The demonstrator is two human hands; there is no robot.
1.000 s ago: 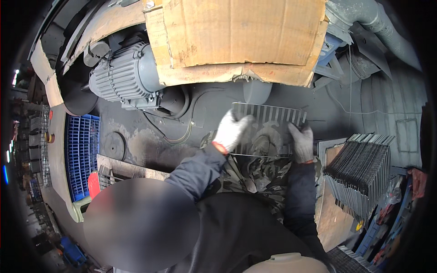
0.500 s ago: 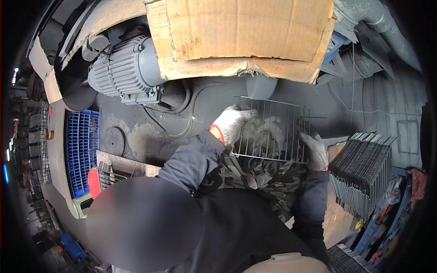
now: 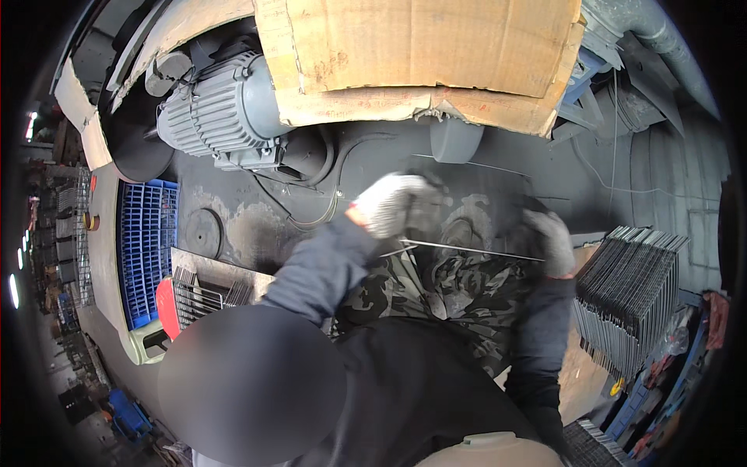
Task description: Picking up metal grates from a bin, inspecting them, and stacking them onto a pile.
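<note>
A thin metal wire rack (image 3: pixel 476 249) is held level in front of me, over camouflage-patterned cloth on my lap. Motion blur hides its inner wires; its near bar and part of the far one still show. My left hand (image 3: pixel 395 205), in a whitish knit glove, grips the left side with fingers smeared. On the right side is my right hand (image 3: pixel 551 240), in a soiled grey glove with darkened fingertips, closed at the rack's edge. Dark sleeves cover both forearms.
To my right stands a thick stack of wire racks (image 3: pixel 626 300). More racks (image 3: pixel 204 300) lie at left beside a blue plastic crate (image 3: pixel 148 253). Ahead are a grey electric motor (image 3: pixel 222 105), a cardboard sheet (image 3: pixel 420 50) and a grey rounded part (image 3: pixel 456 140).
The rack has gone from sharply visible and tilted up to flatter and blurred. My left hand has risen slightly, and my right has shifted a little to the right.
</note>
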